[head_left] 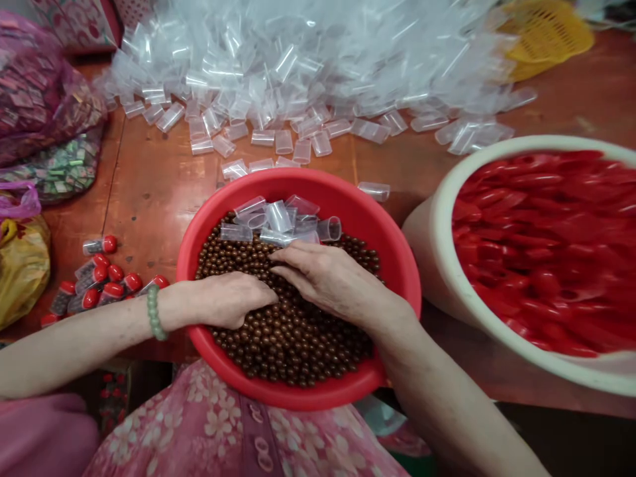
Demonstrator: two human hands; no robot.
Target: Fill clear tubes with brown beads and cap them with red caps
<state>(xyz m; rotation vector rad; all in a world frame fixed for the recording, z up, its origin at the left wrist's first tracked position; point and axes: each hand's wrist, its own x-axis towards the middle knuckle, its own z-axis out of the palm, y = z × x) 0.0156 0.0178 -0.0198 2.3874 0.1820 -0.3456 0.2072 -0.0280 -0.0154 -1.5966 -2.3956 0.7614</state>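
A red basin in front of me holds many shiny brown beads. Several short clear plastic tubes lie on the beads at the basin's far side. My left hand, with a green bead bracelet above the wrist, is curled and pushed down into the beads. Its fingertips are buried, so what it holds is hidden. Just right of it, my right hand reaches over the beads below the tubes. Its visible fingers are stretched out with a gap between them, and I see nothing held there.
Behind the basin spreads a heap of clear tubes, with a yellow basket at the back right. A white tub of red plastic pieces stands right. Left are filled red-capped tubes and plastic bags.
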